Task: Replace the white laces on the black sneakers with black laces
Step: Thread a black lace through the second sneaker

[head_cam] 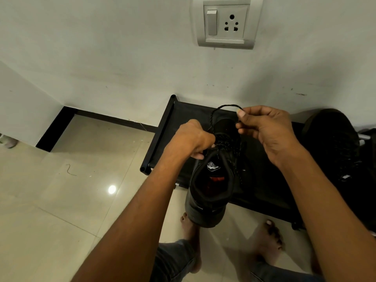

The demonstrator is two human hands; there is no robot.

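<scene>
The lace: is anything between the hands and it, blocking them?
Nothing visible does. The right hand already pinches the lace loop above the sneaker, and the left hand grips at the eyelets.

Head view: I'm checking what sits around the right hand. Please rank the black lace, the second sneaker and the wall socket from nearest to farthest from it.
From the right hand:
1. Black lace: pinched in its fingertips, looping left to the laced sneaker.
2. Second sneaker: on the rack, to its right.
3. Wall socket: high on the wall, above.
</scene>
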